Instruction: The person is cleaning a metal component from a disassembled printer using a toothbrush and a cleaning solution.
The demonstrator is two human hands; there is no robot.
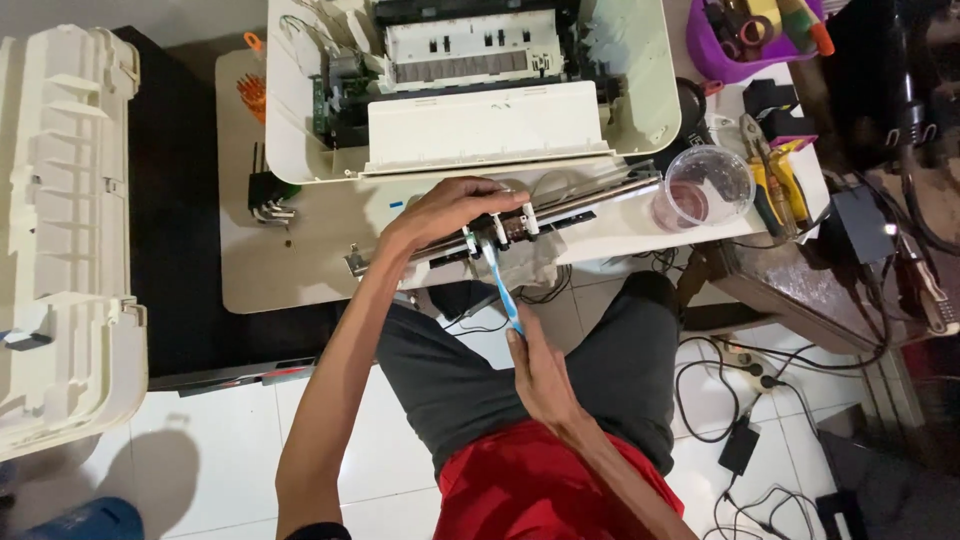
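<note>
Nearby, right of the fingers, a clear plastic cup (708, 186) holds a little pinkish liquid. The left hand (447, 208) reaches forward, fingers clamped over a long metal printer bar (590, 196). The right hand (537, 368) pinches a blue toothbrush (499, 282), bristles at the bar just below the left fingertips.

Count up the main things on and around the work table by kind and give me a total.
Opened printer body: 1
Detached printer cover: 1
Long roller bar under the left hand: 1
Toothbrush in the right hand: 1
Clear plastic cup: 1
Purple tray: 1
Total: 6
</note>
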